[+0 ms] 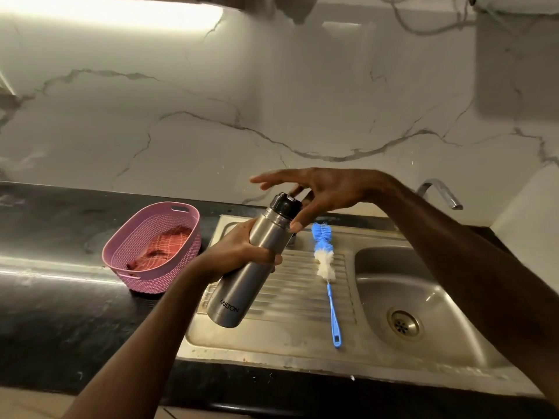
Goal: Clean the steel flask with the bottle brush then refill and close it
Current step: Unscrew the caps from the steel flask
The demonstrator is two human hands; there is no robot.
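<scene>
Steel flask (242, 270) is up in the air over the drainboard (302, 297), tilted so the black cap (285, 204) points to about 1 o'clock and the base sits down at 7. You can read MILTON near the bottom. The left hand (242, 252) has its fingers wrapped around the middle of the body, solid grip.

The right hand (314, 192) comes in from 3 o'clock and hovers right at the cap. Fingers are spread and mostly straight, thumb hanging down beside the neck of the flask. It's a bit blurry there, so I can't really say if any finger is actually touching the cap, but it isn't clamped on anything.

The bottle brush (325, 267) lies flat on the drainboard just to the flask's 3 o'clock, blue and white bristles toward 12, blue handle running down to 6.

Sink bowl (393, 297) with its drain is further out at 3 o'clock, tap (441, 195) above it. Over at 9 o'clock on the dark counter (60, 313) there's a pink basket (145, 279) with a reddish cloth (163, 247) inside.
</scene>
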